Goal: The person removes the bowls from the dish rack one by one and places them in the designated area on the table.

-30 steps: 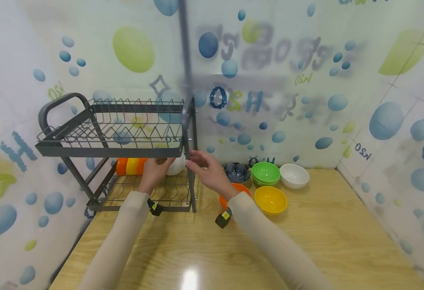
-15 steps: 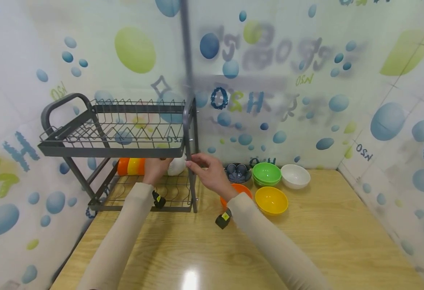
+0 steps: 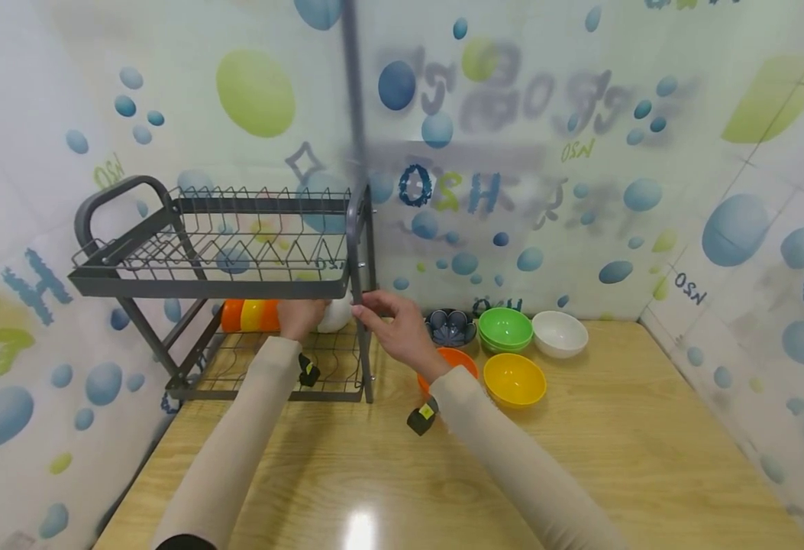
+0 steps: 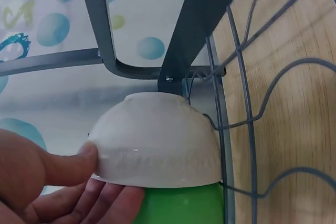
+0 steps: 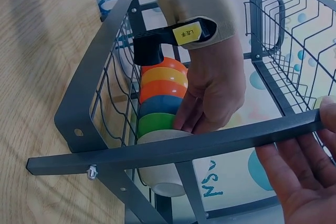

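Observation:
A dark metal two-tier rack (image 3: 237, 289) stands at the left. On its lower tier my left hand (image 3: 298, 319) reaches in and holds the rim of a white bowl (image 4: 157, 140), thumb on the outer wall and fingers at the rim. The white bowl is tipped on its side against a green bowl (image 4: 181, 205). Beyond it, in the right wrist view, a blue bowl (image 5: 160, 106) and several orange and yellow ones stand in a row. My right hand (image 3: 402, 336) grips the rack's right side post (image 5: 220, 141), fingers behind it.
Right of the rack on the wooden table (image 3: 580, 458) are a dark patterned bowl (image 3: 451, 328), green bowls (image 3: 505, 327), a white bowl (image 3: 560, 334), an orange bowl (image 3: 458, 359) and a yellow bowl (image 3: 515, 380). The rack's upper tier overhangs my left hand.
My left hand has shifted slightly right and deeper along the lower tier, toward the white bowl. The right hand stays at the post.

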`<state>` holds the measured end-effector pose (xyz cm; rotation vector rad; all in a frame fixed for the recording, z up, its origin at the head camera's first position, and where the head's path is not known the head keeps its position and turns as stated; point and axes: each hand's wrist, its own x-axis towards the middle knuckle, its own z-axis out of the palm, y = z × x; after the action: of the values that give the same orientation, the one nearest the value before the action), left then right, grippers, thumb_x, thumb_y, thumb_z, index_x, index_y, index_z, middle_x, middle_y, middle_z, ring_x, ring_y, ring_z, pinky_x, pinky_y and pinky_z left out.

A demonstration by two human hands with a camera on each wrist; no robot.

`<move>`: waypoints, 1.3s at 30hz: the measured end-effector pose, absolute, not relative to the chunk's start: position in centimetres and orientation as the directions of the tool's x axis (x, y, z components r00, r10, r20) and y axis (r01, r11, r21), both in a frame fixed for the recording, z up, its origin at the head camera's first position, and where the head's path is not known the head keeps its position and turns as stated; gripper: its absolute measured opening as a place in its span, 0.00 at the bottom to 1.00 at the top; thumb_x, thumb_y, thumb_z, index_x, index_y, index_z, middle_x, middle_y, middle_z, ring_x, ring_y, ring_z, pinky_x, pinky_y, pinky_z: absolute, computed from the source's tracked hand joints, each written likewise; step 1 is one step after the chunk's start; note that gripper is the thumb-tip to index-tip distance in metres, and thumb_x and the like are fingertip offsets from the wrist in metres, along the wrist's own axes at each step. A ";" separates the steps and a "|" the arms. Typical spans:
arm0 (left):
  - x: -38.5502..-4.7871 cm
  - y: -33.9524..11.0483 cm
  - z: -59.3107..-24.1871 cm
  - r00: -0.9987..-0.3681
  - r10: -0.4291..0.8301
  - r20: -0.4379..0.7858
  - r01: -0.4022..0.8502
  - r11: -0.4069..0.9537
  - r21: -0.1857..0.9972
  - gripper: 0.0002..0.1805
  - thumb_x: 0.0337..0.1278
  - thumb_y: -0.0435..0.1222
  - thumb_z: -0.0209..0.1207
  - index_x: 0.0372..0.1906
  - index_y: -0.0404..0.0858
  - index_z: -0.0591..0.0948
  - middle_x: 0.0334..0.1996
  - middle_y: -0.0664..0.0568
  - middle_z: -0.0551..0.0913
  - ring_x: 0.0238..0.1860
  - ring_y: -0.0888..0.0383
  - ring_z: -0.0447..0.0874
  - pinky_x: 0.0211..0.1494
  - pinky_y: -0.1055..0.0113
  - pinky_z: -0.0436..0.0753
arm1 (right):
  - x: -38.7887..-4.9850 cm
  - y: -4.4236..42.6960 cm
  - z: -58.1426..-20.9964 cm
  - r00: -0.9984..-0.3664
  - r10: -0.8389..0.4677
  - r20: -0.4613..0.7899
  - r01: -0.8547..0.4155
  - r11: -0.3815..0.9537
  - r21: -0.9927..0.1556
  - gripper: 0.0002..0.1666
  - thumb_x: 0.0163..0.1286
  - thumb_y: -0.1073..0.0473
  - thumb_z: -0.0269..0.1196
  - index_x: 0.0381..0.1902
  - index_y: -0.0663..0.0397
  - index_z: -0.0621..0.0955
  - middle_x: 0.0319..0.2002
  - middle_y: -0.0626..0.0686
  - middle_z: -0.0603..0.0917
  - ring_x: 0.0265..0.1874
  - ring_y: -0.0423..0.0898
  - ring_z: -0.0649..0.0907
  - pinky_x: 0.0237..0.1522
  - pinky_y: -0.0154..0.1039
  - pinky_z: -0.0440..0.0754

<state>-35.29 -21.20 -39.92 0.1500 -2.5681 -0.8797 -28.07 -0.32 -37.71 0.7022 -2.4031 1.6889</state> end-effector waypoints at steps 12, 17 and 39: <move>-35.1 -21.3 -40.2 -0.908 -0.355 0.223 -0.124 0.734 0.667 0.29 0.61 0.40 0.68 0.60 0.25 0.78 0.60 0.31 0.79 0.61 0.31 0.74 0.69 0.41 0.74 | -27.8 -0.4 -37.7 -0.889 -0.300 0.345 -0.426 0.268 -0.864 0.21 0.75 0.43 0.63 0.58 0.46 0.84 0.50 0.50 0.89 0.49 0.51 0.88 0.46 0.41 0.88; -35.0 -21.4 -40.0 -0.907 -0.377 0.187 -0.163 0.724 0.671 0.29 0.61 0.41 0.68 0.60 0.25 0.78 0.59 0.31 0.79 0.60 0.33 0.74 0.67 0.42 0.75 | -27.8 -0.5 -37.7 -0.894 -0.295 0.337 -0.418 0.280 -0.864 0.21 0.75 0.42 0.63 0.58 0.45 0.84 0.50 0.49 0.89 0.48 0.48 0.88 0.47 0.42 0.88; -35.0 -22.6 -40.1 -0.934 -0.348 0.086 -0.102 0.488 0.867 0.34 0.60 0.35 0.68 0.70 0.32 0.70 0.68 0.36 0.74 0.67 0.37 0.72 0.73 0.43 0.74 | -27.8 -0.4 -37.9 -0.879 -0.312 0.360 -0.440 0.241 -0.865 0.19 0.76 0.44 0.62 0.57 0.45 0.84 0.50 0.50 0.89 0.51 0.52 0.87 0.48 0.43 0.88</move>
<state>-35.00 -22.57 -40.14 0.3843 -2.4851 -1.4230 -27.83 -0.44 -37.87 0.7258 -2.3835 1.7220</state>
